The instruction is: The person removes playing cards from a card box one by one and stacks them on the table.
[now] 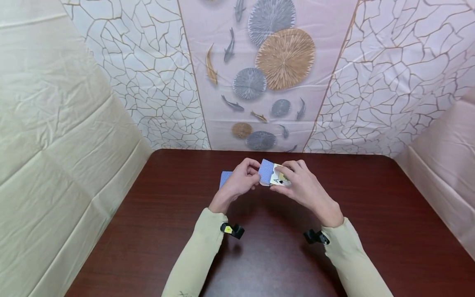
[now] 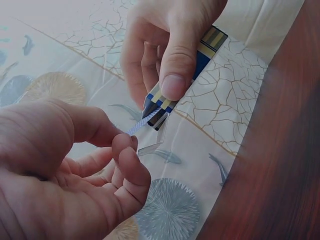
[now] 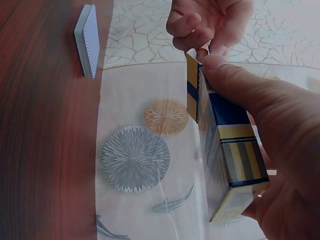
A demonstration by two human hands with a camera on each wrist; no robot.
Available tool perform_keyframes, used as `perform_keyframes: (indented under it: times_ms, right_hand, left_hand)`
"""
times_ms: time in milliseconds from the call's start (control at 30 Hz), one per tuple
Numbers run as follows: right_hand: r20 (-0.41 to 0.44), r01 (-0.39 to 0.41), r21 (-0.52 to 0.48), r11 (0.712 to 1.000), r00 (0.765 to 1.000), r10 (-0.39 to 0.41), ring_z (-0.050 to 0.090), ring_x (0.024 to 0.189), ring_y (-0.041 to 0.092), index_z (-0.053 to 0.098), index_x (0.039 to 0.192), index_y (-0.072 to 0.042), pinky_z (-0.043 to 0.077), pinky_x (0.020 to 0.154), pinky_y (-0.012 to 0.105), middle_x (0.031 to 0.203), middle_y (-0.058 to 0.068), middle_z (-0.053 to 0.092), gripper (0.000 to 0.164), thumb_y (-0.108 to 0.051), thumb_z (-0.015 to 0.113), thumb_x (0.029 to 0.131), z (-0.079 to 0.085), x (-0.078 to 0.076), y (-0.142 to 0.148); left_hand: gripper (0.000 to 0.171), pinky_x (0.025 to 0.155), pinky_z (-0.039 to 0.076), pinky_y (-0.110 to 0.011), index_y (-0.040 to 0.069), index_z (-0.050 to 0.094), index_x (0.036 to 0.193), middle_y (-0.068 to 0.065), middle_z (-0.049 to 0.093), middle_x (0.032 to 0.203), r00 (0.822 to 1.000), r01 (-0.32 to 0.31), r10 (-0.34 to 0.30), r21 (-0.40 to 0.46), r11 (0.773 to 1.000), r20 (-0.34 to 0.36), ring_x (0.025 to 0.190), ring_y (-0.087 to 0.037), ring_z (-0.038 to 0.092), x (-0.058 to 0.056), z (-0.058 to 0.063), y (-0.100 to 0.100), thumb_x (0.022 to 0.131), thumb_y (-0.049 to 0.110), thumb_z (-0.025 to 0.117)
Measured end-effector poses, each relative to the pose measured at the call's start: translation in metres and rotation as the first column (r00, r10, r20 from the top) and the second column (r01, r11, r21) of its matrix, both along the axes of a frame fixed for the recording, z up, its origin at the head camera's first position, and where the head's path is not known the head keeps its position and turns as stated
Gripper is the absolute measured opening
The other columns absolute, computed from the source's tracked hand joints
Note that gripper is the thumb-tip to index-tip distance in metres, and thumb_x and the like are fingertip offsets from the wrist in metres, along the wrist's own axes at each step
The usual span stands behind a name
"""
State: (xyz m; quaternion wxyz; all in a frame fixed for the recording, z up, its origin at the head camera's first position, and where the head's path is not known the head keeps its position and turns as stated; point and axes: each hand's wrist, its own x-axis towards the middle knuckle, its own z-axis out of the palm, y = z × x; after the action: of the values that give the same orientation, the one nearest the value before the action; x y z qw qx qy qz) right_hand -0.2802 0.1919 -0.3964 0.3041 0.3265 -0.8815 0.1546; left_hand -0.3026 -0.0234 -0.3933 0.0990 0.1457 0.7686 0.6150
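My right hand [image 1: 304, 185] grips a small playing card box [image 1: 275, 180], printed with an ace of spades and, in the right wrist view, gold and navy bands [image 3: 237, 132]. A flap [image 3: 192, 90] stands out from its open end. Sticking out of that end is a blue-backed playing card [image 1: 266, 171]; whether it is one or several I cannot tell. My left hand [image 1: 241, 177] pinches its outer edge between thumb and finger, seen from the side in the left wrist view. A stack of blue-backed cards [image 1: 225, 178] rests on the table, partly hidden behind the left hand.
The dark reddish-brown table [image 1: 274, 255] runs back to a cloth wall [image 1: 170, 82] patterned with fish and round leaves. Pale cloth also hangs at the left [image 1: 67, 144] and right [image 1: 445, 165]. Each wrist wears a black camera mount [image 1: 233, 230].
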Motion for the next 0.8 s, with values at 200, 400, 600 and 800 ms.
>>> perform_keyframes:
  times_ms: [200,400,600,800]
  right_hand:
    - [0.003,0.004,-0.003,1.000,1.000,-0.004,0.050,0.092,0.031,0.071,0.109,-0.008,0.046,0.069,0.039,0.108,0.013,0.064,0.054,-0.040,0.087,0.069,0.0005,0.0005,-0.0004]
    - [0.010,0.008,-0.016,1.000,1.000,-0.008,0.050,0.093,0.031,0.070,0.110,-0.009,0.047,0.068,0.039,0.109,0.013,0.063,0.054,-0.039,0.087,0.069,-0.0002,0.0002,0.0003]
    - [0.015,0.008,-0.016,1.000,1.000,-0.008,0.049,0.092,0.030,0.069,0.113,-0.008,0.047,0.067,0.039,0.110,0.013,0.062,0.056,-0.039,0.087,0.069,-0.0008,-0.0008,0.0009]
    - [0.010,0.002,-0.023,1.000,1.000,-0.002,0.050,0.094,0.031,0.069,0.113,-0.007,0.047,0.070,0.040,0.110,0.013,0.062,0.058,-0.038,0.088,0.068,0.0004,-0.0012,0.0010]
  left_hand:
    - [0.034,0.065,0.053,-0.031,0.006,0.052,0.126,-0.010,0.062,0.093,1.000,-0.003,0.003,0.011,1.000,-0.001,0.080,-0.034,0.060,0.0036,0.0012,-0.0021,0.092,0.001,0.057]
    - [0.034,0.064,0.054,-0.027,0.008,0.057,0.127,-0.014,0.067,0.099,0.999,-0.040,0.041,0.030,0.999,-0.015,0.072,-0.016,0.060,0.0061,0.0029,-0.0035,0.093,0.005,0.062]
    - [0.033,0.062,0.052,-0.025,0.007,0.059,0.126,-0.017,0.067,0.099,0.996,-0.075,0.077,0.054,0.996,-0.040,0.068,-0.013,0.058,0.0055,0.0012,-0.0038,0.093,0.004,0.061]
    - [0.032,0.062,0.051,-0.026,0.002,0.062,0.123,-0.023,0.064,0.095,0.986,-0.143,0.152,0.117,0.983,-0.070,0.065,-0.010,0.055,0.0055,0.0008,-0.0067,0.091,0.001,0.058]
